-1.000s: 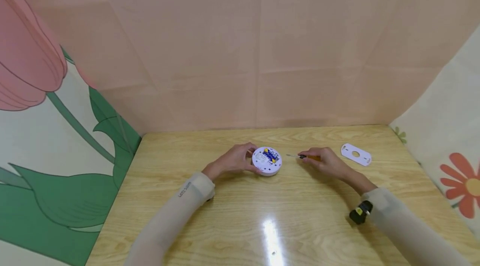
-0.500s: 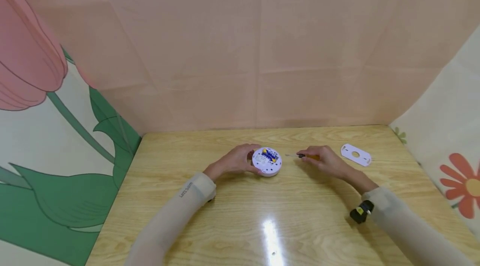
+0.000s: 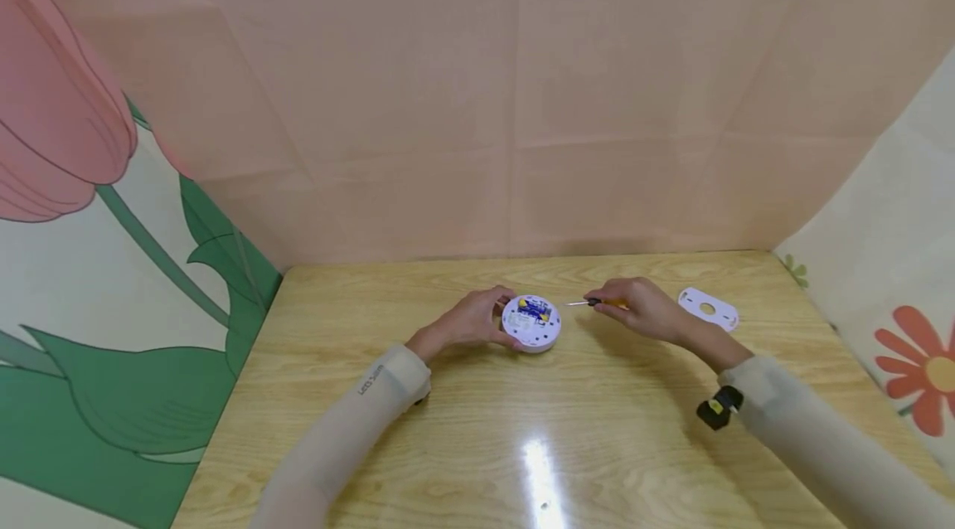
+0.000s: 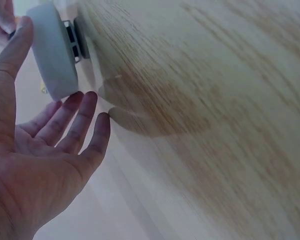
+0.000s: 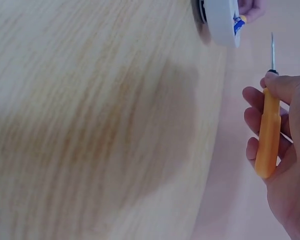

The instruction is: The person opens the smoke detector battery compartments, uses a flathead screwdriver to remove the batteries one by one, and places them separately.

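Observation:
A round white smoke alarm lies back side up near the middle of the table, with blue, yellow-ended batteries showing in its open bay. My left hand grips its left edge, thumb at the near side and fingers round the far side. In the left wrist view, dark vents show under the alarm. My right hand holds a screwdriver by its orange handle, thumb near the black collar. The metal tip points left, just short of the alarm's right edge.
A white mounting plate with a centre hole lies behind my right hand. The wood-grain table meets a pink backdrop at the back, and printed flower cloths flank it.
My right hand has risen slightly and shifted a little left with the screwdriver. The alarm has turned slightly in my left hand, which otherwise stays in place.

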The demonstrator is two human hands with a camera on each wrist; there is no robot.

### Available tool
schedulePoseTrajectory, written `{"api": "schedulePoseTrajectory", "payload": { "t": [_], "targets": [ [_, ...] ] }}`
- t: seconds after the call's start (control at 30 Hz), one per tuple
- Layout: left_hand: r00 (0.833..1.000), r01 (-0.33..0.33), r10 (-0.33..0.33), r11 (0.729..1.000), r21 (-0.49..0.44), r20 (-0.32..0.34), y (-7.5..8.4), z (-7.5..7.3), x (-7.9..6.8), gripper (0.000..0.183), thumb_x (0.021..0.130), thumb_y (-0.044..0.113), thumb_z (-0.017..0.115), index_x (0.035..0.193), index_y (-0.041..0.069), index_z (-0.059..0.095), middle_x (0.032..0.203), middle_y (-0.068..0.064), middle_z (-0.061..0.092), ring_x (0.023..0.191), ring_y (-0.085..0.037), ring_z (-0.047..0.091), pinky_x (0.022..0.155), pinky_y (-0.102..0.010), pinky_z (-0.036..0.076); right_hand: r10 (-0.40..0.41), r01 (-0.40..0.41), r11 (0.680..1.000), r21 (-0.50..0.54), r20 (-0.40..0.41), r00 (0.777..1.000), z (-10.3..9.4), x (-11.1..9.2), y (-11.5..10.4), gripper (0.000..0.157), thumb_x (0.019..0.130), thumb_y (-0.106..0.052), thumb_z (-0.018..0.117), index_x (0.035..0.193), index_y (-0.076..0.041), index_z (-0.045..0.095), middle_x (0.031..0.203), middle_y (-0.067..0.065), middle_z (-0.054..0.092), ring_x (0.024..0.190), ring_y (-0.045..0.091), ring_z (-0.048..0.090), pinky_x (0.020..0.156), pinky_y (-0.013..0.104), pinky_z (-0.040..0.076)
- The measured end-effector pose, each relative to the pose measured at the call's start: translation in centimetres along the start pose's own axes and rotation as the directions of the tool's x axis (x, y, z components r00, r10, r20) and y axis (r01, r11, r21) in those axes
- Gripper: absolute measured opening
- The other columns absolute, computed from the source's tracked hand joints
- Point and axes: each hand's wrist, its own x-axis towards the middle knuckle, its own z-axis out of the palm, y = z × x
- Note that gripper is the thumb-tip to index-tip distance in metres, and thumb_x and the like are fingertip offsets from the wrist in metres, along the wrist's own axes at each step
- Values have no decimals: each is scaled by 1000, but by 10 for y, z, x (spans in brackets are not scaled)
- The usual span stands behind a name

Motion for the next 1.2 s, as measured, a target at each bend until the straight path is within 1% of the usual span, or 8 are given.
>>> {"api": "schedulePoseTrajectory", "payload": {
  "t": [0.13,0.27,0.4,0.57,0.83,0.93,1.03,1.2],
  "targets": [
    [1000,-11,11,1000,6,-9,0,1,0,95,75,37,98,151,4,50,129,-9,71,119,-20,66,106,-34,52,-52,53,997,-61,25,998,-3,6,-3,23,92,2,78,116,1,79,92,0,76,71,-1,57,59,26,51],
    [999,-33,34,999,29,-19,-1,2,1,100,75,39,98,154,3,49,125,-6,71,114,-16,66,105,-33,51,-92,97,984,-152,41,995,-7,14,-9,23,90,0,80,113,-2,81,89,-2,74,70,2,58,59,26,50],
    [999,-45,46,996,78,-22,-2,2,1,98,75,41,98,153,4,51,126,-4,70,113,-14,64,103,-32,51,-102,115,971,-212,71,992,-11,22,-14,23,90,-3,81,113,-5,81,89,-2,74,72,5,62,60,27,51],
    [999,-43,46,992,116,-20,0,2,0,96,76,45,97,153,7,53,126,-3,68,113,-15,63,101,-31,51,-92,123,957,-263,126,988,-14,30,-19,21,91,-5,81,112,-6,82,87,-1,72,69,8,61,58,28,52],
    [999,-24,25,997,69,-24,0,5,-1,96,76,44,97,153,8,52,133,-5,70,119,-18,66,106,-33,51,-64,124,927,-355,176,982,-15,38,-19,18,90,-10,82,108,-12,83,88,-1,72,73,12,66,62,36,57],
    [1000,-16,18,997,79,-25,0,7,-1,97,76,45,97,153,8,52,133,-6,71,120,-18,66,107,-34,50,-83,148,918,-367,186,979,-15,41,-21,14,90,-10,82,104,-13,82,86,-3,71,73,12,66,62,37,56],
    [999,-15,18,996,87,-32,-1,8,0,97,76,45,97,153,8,51,135,-7,71,122,-19,65,109,-35,50,-129,195,904,-380,193,973,-15,45,-24,9,89,-8,81,97,-13,80,82,-2,69,70,13,65,59,37,54],
    [999,-6,9,996,90,-35,-1,8,1,97,76,46,96,153,9,51,137,-6,70,125,-18,64,111,-35,48,-157,236,879,-415,215,964,-17,52,-27,10,88,-6,80,88,-14,75,76,-2,65,65,13,61,54,34,49]
  ]
}}
